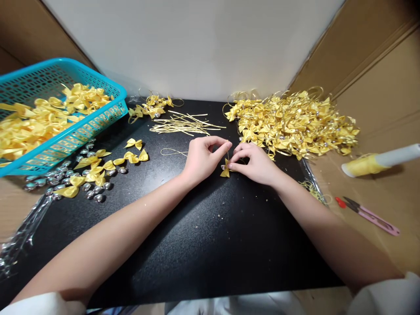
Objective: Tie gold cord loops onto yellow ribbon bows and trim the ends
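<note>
My left hand [204, 158] is closed in a pinch on a thin gold cord, part of which loops out on the table to its left. The cord runs down from the fingertips to a yellow ribbon bow [225, 170]. My right hand [254, 162] pinches this bow at its side, just above the black table. A small shiny bit, perhaps a bell, shows at the bow's middle, partly hidden by the fingers. Beyond my left hand lies a bundle of cut gold cords [183, 124]. Finished-looking bows with cord loops form a large pile [292, 124] beyond my right hand.
At left a blue basket [123, 94] holds many yellow bows. Silver bells [98, 190] and loose bows [131, 157] lie beside it. Pink-handled thread snips [377, 218] and a ribbon-wrapped tube [370, 165] lie on cardboard at right. A pale wall [197, 48] stands behind the black table [203, 245].
</note>
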Demonstrator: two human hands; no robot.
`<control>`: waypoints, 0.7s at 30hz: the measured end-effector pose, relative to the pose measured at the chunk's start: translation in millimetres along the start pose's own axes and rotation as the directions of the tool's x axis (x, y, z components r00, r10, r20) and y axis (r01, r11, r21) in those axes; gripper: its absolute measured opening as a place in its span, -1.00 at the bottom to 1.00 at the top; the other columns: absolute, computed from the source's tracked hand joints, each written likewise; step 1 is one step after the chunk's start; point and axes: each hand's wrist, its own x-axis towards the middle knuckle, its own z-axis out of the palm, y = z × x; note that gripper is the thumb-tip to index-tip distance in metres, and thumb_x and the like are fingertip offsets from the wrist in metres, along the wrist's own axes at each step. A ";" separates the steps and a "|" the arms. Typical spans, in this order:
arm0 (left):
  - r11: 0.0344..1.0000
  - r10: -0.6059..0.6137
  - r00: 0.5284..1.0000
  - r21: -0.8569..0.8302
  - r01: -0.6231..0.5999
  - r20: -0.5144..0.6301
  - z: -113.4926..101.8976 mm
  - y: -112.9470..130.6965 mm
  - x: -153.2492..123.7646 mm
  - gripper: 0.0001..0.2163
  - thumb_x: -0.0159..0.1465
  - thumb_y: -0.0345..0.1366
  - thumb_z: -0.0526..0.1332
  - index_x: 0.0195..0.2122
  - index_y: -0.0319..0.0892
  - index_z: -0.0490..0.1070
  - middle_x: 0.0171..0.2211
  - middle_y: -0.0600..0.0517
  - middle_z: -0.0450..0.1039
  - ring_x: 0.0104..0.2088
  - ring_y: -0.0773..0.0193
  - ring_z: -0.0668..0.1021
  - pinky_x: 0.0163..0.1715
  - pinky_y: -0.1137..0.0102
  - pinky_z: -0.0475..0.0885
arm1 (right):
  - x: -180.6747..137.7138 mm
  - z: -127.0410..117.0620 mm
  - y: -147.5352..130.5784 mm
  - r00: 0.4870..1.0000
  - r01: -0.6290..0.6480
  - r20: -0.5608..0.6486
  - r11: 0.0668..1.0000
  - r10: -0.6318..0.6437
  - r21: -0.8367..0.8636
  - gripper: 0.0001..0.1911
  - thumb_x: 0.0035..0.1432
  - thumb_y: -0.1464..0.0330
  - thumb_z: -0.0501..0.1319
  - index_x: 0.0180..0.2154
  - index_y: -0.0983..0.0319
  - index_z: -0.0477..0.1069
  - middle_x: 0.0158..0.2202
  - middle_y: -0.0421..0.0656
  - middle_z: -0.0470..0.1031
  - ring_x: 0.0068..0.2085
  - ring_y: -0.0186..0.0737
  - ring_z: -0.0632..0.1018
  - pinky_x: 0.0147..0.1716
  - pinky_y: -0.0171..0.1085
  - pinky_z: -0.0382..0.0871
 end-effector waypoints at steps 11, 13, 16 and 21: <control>1.000 -0.014 0.999 -0.007 0.014 -0.044 -5.0 4.0 3.6 -0.84 0.20 -0.25 0.26 -0.42 -0.19 0.60 -0.59 0.08 0.45 -0.60 0.39 0.26 -0.55 0.41 0.14 | -2.3 3.8 -3.6 1.000 0.008 -0.017 0.998 -0.009 -0.057 -0.94 0.02 0.36 0.38 -0.48 0.16 0.60 -0.33 -0.18 0.43 -0.21 -0.17 0.41 -0.11 -0.15 0.24; 1.000 -0.007 0.998 -0.001 0.007 -0.056 -5.8 3.6 4.5 -0.83 0.20 -0.25 0.26 -0.42 -0.20 0.59 -0.59 0.08 0.44 -0.59 0.39 0.25 -0.55 0.41 0.14 | -2.8 4.4 -4.1 1.000 0.010 -0.017 0.998 -0.011 -0.063 -0.94 0.02 0.37 0.38 -0.48 0.16 0.59 -0.33 -0.18 0.44 -0.21 -0.17 0.41 -0.11 -0.15 0.24; 1.000 -0.010 0.998 -0.008 0.009 -0.066 -6.2 1.6 5.7 -0.81 0.21 -0.22 0.25 -0.41 -0.21 0.59 -0.59 0.08 0.41 -0.58 0.39 0.26 -0.54 0.41 0.14 | -2.9 4.4 -5.2 1.000 0.009 -0.012 0.998 -0.010 -0.066 -0.94 0.03 0.38 0.38 -0.48 0.17 0.59 -0.33 -0.17 0.44 -0.21 -0.17 0.41 -0.11 -0.15 0.23; 0.984 -0.050 0.994 -0.168 0.066 0.098 -4.7 2.9 6.5 -0.84 0.21 -0.27 0.25 -0.43 -0.23 0.53 -0.51 0.04 0.49 -0.52 0.38 0.40 -0.47 0.44 0.27 | -2.6 3.8 -6.9 1.000 -0.026 0.004 0.997 0.027 -0.077 -0.95 0.03 0.37 0.38 -0.47 0.19 0.60 -0.29 -0.14 0.47 -0.16 -0.12 0.41 -0.08 -0.10 0.23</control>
